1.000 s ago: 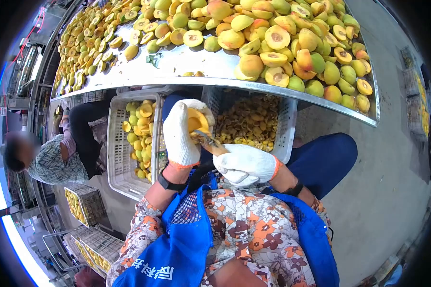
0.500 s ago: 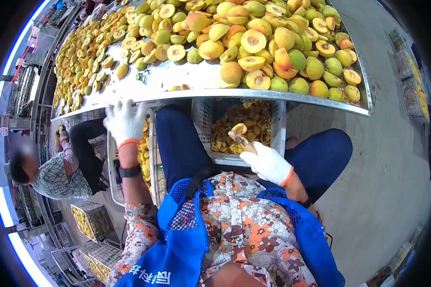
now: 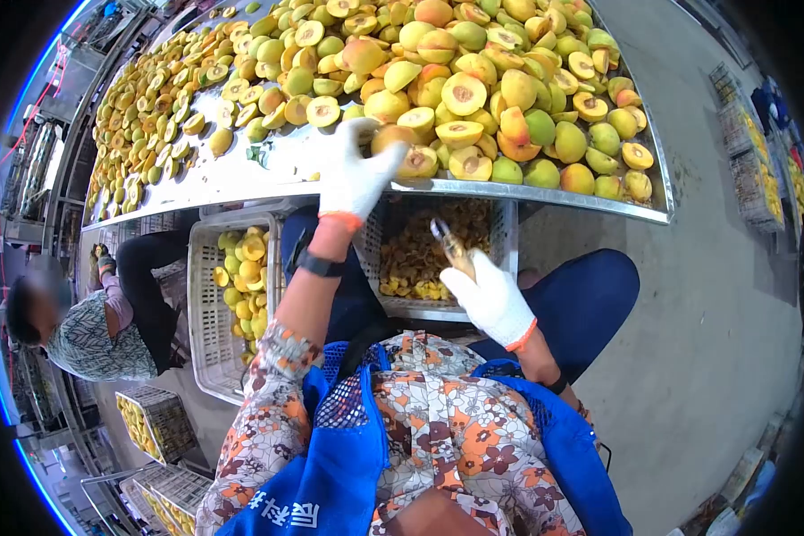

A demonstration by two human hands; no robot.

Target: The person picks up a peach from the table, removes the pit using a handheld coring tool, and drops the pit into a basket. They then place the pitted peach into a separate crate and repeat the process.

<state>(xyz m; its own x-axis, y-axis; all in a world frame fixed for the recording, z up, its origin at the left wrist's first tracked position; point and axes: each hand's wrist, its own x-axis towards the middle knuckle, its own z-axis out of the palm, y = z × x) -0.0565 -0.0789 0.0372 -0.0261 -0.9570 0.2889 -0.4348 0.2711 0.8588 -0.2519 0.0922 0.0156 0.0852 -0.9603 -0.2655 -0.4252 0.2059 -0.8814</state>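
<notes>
My left hand (image 3: 357, 174), in a white glove, reaches over the front edge of the metal table (image 3: 286, 192), its fingers curved round a yellow-orange fruit (image 3: 393, 138) beside the heap of halved fruit (image 3: 509, 80). In my right hand (image 3: 487, 299), also gloved, is a pitting tool (image 3: 453, 246) with a wooden handle and a metal tip. The tool is over a crate (image 3: 506, 250) that holds brown and yellow scraps (image 3: 411, 259). No fruit shows on its tip.
A white crate (image 3: 207, 335) of yellow fruit stands left of my legs. Further left a person (image 3: 107, 322) sits at the same table. More fruit crates (image 3: 156, 420) stand at the lower left, and others (image 3: 750, 170) at the far right.
My left hand has moved from above the left crate to the fruit heap and taken hold of a fruit. The piece at the tool's tip is gone.
</notes>
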